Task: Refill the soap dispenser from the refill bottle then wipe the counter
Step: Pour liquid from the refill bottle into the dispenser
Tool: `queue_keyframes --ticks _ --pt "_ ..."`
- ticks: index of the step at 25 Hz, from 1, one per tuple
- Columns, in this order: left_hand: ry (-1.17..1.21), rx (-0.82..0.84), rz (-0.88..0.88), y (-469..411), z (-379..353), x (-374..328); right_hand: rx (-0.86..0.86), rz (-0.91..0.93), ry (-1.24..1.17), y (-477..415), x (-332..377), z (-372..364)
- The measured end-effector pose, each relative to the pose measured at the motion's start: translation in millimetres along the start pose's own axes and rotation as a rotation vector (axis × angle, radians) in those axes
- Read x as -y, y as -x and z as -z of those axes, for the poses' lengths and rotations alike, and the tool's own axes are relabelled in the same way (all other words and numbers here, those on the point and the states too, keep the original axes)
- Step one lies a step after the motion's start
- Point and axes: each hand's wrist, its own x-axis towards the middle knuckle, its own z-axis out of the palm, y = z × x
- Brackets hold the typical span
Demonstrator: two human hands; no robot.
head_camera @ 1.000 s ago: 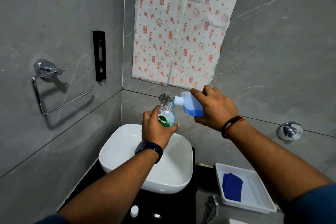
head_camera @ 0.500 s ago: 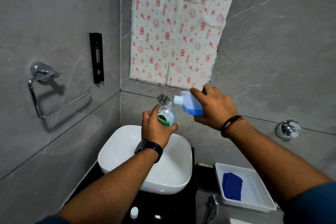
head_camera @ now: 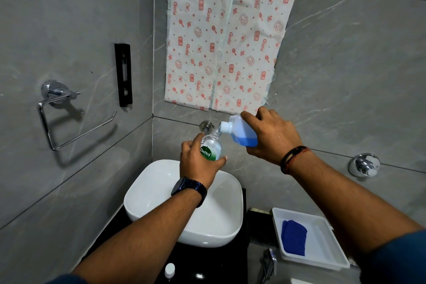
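My left hand (head_camera: 198,163) grips the clear soap dispenser (head_camera: 211,146), which bears a green Dettol label and has no pump on its open neck. It is held above the white basin (head_camera: 221,226). My right hand (head_camera: 272,138) holds the translucent refill bottle (head_camera: 239,131), tipped to the left, its open mouth right over the dispenser's neck. Blue liquid lies in the bottle's lower side. A folded blue cloth (head_camera: 294,240) rests in a white tray (head_camera: 322,258) on the right of the counter.
A white cap (head_camera: 170,270) sits on the black counter (head_camera: 219,265) in front of the basin. A chrome piece (head_camera: 268,260) lies by the tray. On the walls are a towel ring (head_camera: 69,117), a tap (head_camera: 206,126) behind the bottles, a chrome knob (head_camera: 364,165) and patterned paper (head_camera: 226,37).
Both hands and bottles stay in nearly the same pose. The view has shifted slightly; the refill bottle remains tipped over the dispenser's neck.
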Motion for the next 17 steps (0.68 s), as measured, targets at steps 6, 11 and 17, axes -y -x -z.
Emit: queue_keyframes --ticks 6,11,17 --pt "0.0 0.002 -0.005 0.6 1.0 -0.5 0.011 0.006 0.01 -0.8 0.3 2.4" --pt "0.001 0.015 -0.003 1.0 1.5 -1.1 0.018 0.008 0.012 -0.2 0.0 4.4" --pt "0.008 0.009 -0.003 0.8 1.2 -1.5 0.023 0.015 0.017 -1.4 0.5 5.6"
